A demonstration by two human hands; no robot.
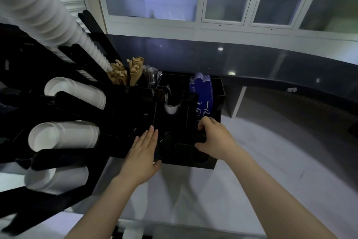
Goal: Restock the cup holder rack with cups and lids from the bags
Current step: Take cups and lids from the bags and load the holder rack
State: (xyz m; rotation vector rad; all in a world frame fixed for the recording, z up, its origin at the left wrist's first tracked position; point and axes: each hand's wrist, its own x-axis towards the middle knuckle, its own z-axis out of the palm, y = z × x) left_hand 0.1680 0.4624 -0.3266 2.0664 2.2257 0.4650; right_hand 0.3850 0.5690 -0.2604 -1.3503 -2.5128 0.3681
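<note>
Lid restock — rack [205, 163], front bays.
Right hand [215, 138] grasping black lids [200, 135] at 3 o'clock, seating them; left hand [143, 153], fingers released flat at 9 o'clock — steadying, likely.

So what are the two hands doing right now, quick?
Left hand: open, flat on the black rack, holding nothing.
Right hand: curled around dark lids in the rack's right slot.

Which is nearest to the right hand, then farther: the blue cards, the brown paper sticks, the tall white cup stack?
From the right hand:
1. Blue cards, just behind it.
2. Brown paper sticks, back left.
3. Tall white cup stack, far upper left.
</note>
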